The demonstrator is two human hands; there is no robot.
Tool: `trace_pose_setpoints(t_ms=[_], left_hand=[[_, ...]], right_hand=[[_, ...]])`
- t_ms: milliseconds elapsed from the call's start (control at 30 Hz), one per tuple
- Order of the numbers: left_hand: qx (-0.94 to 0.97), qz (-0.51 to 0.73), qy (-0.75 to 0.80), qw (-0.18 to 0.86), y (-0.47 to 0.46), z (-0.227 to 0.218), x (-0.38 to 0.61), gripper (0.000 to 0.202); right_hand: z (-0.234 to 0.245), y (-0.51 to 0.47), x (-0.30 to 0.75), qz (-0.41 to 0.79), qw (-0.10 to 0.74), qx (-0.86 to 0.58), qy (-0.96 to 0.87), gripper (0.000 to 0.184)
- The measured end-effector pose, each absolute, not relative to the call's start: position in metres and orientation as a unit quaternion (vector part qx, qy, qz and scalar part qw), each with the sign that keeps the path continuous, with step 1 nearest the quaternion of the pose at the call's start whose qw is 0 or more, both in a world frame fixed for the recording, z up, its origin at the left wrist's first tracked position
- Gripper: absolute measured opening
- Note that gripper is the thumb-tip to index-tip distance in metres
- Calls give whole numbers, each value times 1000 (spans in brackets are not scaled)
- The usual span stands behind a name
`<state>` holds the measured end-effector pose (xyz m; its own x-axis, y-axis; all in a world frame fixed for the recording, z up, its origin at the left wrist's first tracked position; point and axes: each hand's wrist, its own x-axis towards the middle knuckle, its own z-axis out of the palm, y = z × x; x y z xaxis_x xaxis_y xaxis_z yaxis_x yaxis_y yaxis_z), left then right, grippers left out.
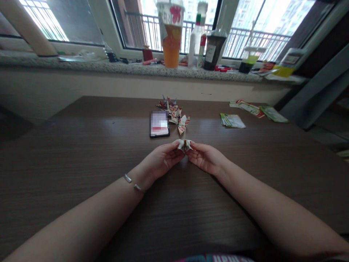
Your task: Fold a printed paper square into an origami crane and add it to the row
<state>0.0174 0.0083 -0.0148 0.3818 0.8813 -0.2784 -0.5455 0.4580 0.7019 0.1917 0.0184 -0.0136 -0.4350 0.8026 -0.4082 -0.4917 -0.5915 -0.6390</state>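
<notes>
Between my hands, just above the dark wooden table [81, 153], is a small piece of folded paper [185, 145], white with reddish and brown marks. My left hand [167, 158] pinches its left side, thumb on top and fingers curled beneath. The right side is pinched the same way by my right hand [204, 156]. A silver open bangle [133, 183] circles my left wrist. Just beyond the hands lies a folded white-and-red paper piece [183, 124], with several more folded paper pieces [169, 105] in a row behind it.
A phone [159, 124] with a lit, blurred screen lies left of the folded pieces. At the back right are a stack of printed paper slips [232, 120] and several loose wrappers [251, 108]. The granite sill [122, 68] holds an orange drink cup [171, 43], bottles [194, 45] and a dark cup [214, 49].
</notes>
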Motion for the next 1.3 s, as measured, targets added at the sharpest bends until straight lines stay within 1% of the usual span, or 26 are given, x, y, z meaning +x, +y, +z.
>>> trace_pose_setpoints(t_ms=[300,500,700,833,933,1067,1167,1300], left_hand=[[237,459,310,798,6,-13,20,12],[226,456,299,807,5,-11,20,12],[231,455,262,819,5,-13,20,9],[242,465,253,813,4,-13,22,10],[245,464,264,810,5,-14,21,10],[239,467,294,799,7,-15,20,9],[237,474,298,794,8,-16,19,10],[240,471,286,799,7,-15,19,12]], right_hand=[[-15,18,188,824,417,-332,-191,7],[-17,17,187,824,429,-297,-220,5],[-19,16,185,827,430,-274,-234,10],[-18,14,183,814,445,-263,-265,20],[-18,14,183,784,464,-285,-299,26],[-18,16,186,728,492,-356,-318,24],[-18,19,189,727,485,-362,-324,26],[-15,18,190,768,459,-310,-322,23]])
